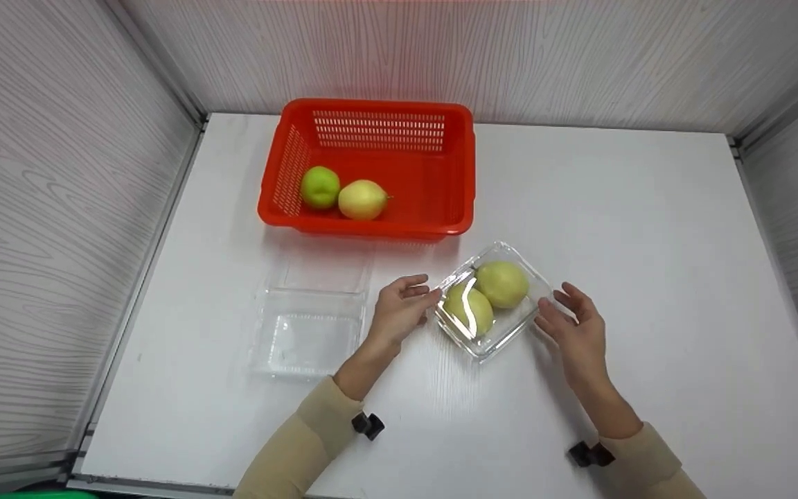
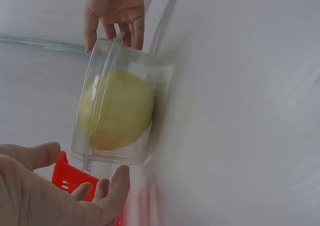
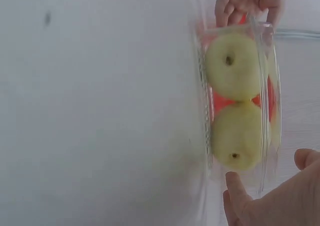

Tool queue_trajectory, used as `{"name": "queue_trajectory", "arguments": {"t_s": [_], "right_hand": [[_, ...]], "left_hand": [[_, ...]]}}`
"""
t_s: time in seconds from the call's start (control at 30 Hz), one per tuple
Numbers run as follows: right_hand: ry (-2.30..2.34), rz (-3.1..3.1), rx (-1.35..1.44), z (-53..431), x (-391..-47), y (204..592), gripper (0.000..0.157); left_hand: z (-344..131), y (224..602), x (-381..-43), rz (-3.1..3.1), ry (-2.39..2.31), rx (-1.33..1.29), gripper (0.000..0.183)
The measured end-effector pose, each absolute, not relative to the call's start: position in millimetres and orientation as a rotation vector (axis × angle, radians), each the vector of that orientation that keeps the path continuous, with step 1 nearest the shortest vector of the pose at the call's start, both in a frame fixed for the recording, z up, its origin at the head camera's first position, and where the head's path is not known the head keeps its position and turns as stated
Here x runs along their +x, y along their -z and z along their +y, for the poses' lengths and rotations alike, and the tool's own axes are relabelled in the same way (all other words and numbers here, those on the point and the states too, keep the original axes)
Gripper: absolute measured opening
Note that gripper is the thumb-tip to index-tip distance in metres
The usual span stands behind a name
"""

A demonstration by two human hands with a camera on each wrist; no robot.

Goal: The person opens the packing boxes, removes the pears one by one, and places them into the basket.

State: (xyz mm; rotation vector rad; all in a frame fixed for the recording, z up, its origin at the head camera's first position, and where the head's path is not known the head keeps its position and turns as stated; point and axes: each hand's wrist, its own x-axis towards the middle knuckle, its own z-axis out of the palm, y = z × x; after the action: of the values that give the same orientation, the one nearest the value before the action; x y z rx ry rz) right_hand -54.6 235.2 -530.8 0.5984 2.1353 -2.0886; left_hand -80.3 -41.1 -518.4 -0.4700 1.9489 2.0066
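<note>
Basket (image 1: 378,226) behind fruit box (image 1: 512,324), seemingly open container (image 1: 312,346) beside left hand (image 1: 397,310)

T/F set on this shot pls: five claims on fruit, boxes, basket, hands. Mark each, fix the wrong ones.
1. The closed clear box holds two pears. True.
2. The red basket holds three fruits. False: the red basket holds two, a green apple and a single pear.
3. A second clear box, with no fruit in it, sits on the person's side of the basket. True.
4. The left hand is inside the basket. False: the left hand is at the left side of the closed box.
5. The right hand is at the right side of the closed box. True.
</note>
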Motion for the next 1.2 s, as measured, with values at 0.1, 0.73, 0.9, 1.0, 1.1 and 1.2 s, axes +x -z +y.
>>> {"name": "queue_trajectory", "arguments": {"t_s": [0.1, 0.73, 0.9, 1.0, 1.1, 1.2], "right_hand": [[2.121, 2.091, 0.597, 229, -52, 532, 0.076], [2.045, 2.219, 0.38, 239, -92, 541, 0.055], [2.019, 2.242, 0.283, 242, -102, 542, 0.054], [1.995, 2.263, 0.216, 244, -106, 544, 0.053], [1.96, 2.294, 0.15, 246, -109, 545, 0.051], [1.932, 2.332, 0.107, 246, -111, 545, 0.049]], "left_hand": [[-40, 520, -86, 1.927, -2.017, -0.464, 0.047], [-38, 528, -61, 1.905, -2.017, -0.382, 0.037], [-34, 531, -48, 1.897, -2.02, -0.323, 0.039], [-31, 531, -40, 1.876, -2.022, -0.305, 0.04], [-30, 531, -36, 1.882, -2.003, -0.28, 0.042], [-31, 529, -34, 1.935, -1.965, -0.238, 0.042]]}}
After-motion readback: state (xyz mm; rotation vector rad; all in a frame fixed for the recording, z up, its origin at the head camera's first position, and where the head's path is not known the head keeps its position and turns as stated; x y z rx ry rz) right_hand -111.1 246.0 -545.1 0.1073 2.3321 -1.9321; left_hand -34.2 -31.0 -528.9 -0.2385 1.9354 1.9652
